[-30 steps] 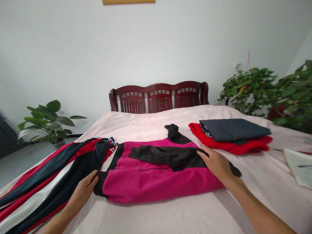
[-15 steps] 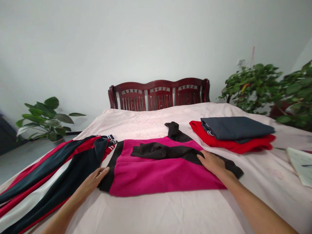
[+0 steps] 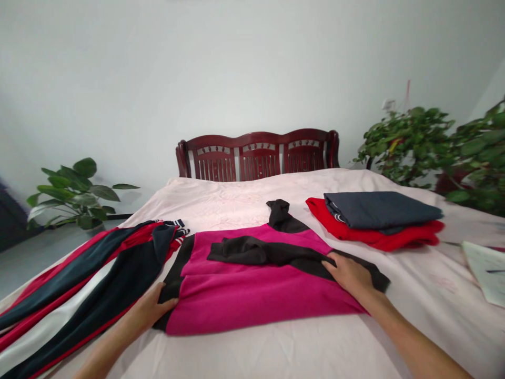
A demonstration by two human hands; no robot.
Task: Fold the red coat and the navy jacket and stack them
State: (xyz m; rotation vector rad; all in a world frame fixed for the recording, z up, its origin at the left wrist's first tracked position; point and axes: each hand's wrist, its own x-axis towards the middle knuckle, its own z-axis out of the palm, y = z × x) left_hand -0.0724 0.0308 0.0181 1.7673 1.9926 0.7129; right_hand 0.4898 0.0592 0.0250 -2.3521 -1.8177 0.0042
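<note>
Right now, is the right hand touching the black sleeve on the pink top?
Touching: the head view shows the right hand lying flat on the black sleeve, with no gap between them.

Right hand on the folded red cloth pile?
No, the right hand rests on the long black sleeve of the magenta-and-black cloth top, apart from the folded red garment.
</note>
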